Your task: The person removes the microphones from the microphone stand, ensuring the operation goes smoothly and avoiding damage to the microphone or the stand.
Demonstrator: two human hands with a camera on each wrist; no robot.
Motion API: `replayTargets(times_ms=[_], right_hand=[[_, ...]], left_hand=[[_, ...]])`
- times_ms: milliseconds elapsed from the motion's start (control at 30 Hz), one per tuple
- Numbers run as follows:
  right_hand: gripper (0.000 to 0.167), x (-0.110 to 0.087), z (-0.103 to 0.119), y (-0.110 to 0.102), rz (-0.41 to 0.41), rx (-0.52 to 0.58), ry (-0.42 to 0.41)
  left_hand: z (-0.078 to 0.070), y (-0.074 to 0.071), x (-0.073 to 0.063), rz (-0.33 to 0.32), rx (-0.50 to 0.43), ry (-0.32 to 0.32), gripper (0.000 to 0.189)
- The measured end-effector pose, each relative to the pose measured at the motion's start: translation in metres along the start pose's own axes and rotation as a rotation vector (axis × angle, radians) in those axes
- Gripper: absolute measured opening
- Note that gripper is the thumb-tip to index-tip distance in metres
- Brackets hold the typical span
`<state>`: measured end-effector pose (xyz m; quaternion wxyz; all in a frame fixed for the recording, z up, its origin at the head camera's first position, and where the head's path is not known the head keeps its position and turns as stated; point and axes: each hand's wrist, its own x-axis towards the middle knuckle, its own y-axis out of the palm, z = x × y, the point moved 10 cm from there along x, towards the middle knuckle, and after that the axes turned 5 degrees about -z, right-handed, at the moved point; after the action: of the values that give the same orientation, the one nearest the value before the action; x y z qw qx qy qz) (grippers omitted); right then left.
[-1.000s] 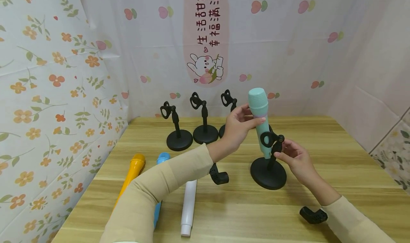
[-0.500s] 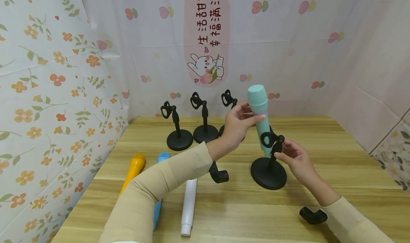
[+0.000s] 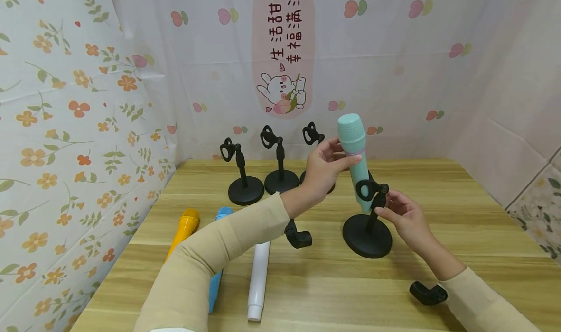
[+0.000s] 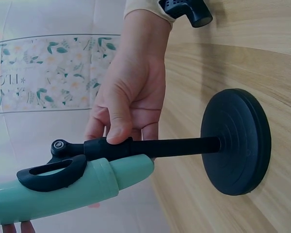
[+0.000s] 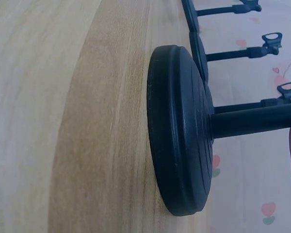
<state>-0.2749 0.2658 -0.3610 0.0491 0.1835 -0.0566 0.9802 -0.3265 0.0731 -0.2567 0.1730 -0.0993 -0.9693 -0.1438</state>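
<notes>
My left hand (image 3: 322,169) grips a mint-green microphone (image 3: 352,135) just below its head, around the purple ring. The microphone slants with its head up, and its lower body passes through the black clip (image 4: 53,173) of a microphone stand (image 3: 367,236). Its narrow tail (image 4: 131,170) hangs beside the post, above the round base (image 4: 235,141). With thumb and fingers, my right hand (image 3: 405,220) pinches the top of the stand's post. The base rests on the table in the right wrist view. Only fingertips of the left hand show in the left wrist view.
Three more black stands, one with its base (image 3: 246,191) at the left, stand along the back of the wooden table (image 3: 315,293). Orange (image 3: 186,225), blue (image 3: 215,288) and white (image 3: 259,283) microphones lie at left, partly under the left sleeve. A patterned curtain (image 3: 372,79) hangs behind.
The microphone and my left hand have risen slightly and shifted a little left. My right hand and the stand have stayed in place.
</notes>
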Motion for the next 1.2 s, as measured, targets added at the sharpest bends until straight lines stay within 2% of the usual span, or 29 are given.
replayTargets(times_ms=[333,600,1200], right_hand=[[0.031,0.0005,0.0018,0.0012,0.003,0.034,-0.005],[0.031,-0.0001,0.003,0.0017,-0.002,0.024,0.002],[0.031,-0.0007,0.0027,0.0009,-0.002,0.014,-0.009]], left_hand=[[-0.0042,-0.0007,0.0003,-0.003,-0.02,0.01,0.042],[-0.0064,-0.0034,-0.0007,-0.012,-0.032,-0.009,0.043],[-0.0054,-0.0095,0.0003,-0.011,-0.081,-0.006,0.041]])
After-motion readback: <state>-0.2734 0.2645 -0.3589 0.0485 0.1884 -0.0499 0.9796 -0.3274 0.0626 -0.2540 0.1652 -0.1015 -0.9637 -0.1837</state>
